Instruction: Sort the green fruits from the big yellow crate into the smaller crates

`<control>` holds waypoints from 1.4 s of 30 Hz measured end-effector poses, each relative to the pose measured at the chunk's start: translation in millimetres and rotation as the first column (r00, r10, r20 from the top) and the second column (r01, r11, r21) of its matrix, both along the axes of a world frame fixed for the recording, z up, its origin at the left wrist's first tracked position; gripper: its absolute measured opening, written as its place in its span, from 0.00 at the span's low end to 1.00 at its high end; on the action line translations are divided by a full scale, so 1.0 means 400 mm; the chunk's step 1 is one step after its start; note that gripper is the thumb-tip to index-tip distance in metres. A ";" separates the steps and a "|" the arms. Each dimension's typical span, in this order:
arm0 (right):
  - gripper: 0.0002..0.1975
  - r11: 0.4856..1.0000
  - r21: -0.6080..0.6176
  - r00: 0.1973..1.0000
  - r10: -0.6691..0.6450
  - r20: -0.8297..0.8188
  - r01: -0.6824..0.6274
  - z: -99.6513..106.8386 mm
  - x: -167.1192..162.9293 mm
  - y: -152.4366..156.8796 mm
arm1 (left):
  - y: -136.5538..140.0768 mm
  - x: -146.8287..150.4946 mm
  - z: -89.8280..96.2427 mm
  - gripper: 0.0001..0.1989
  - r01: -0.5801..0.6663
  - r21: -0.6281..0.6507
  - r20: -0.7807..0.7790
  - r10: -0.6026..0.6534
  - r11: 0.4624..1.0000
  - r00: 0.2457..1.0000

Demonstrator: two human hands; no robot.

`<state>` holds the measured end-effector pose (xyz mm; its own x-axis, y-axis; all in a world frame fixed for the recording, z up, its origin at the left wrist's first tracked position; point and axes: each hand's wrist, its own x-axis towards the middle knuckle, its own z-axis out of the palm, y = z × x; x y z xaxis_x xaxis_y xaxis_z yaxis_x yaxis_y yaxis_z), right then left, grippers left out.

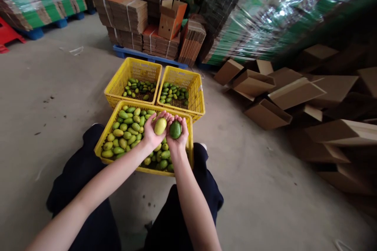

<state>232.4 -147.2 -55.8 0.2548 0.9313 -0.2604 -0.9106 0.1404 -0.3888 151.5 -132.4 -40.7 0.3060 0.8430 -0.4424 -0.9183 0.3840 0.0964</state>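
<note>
Side by side above the near yellow crate [98, 141], both palms face up. My left hand [152, 135] cups a pale yellow oval fruit [160, 126], perhaps a lemon. In my right hand [180, 143] rests a dark green fruit [175, 129] of similar size. The two hands touch or nearly touch at the fingers. Below them, the near crate is full of green and yellow-green fruits [127, 135], partly hidden by my forearms.
Two more yellow crates [132, 62] [202, 94] stand just beyond, each with a layer of green fruit. Flattened cartons [123, 11] are stacked on a blue pallet [123, 51]. Open cardboard boxes [268, 113] lie heaped at the right. Wrapped green stacks [265, 11] rise behind.
</note>
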 end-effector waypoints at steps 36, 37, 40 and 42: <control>0.12 0.996 0.061 0.997 0.065 -0.041 -0.062 0.072 0.024 -0.052 | -0.017 -0.013 0.071 0.16 0.122 0.070 -0.057 -0.118 0.990 0.991; 0.11 0.996 0.066 0.997 0.063 -0.047 -0.060 0.070 0.023 -0.053 | -0.016 -0.016 0.069 0.14 0.114 0.083 -0.060 -0.109 0.990 0.992; 0.10 0.997 0.077 0.998 0.032 -0.058 -0.027 0.062 0.019 -0.051 | -0.011 -0.021 0.060 0.16 0.065 0.154 -0.045 -0.059 0.986 0.997; 0.12 0.997 0.076 0.999 0.024 -0.048 -0.021 0.053 0.015 -0.045 | -0.008 -0.023 0.052 0.19 0.047 0.172 -0.038 -0.041 0.984 0.998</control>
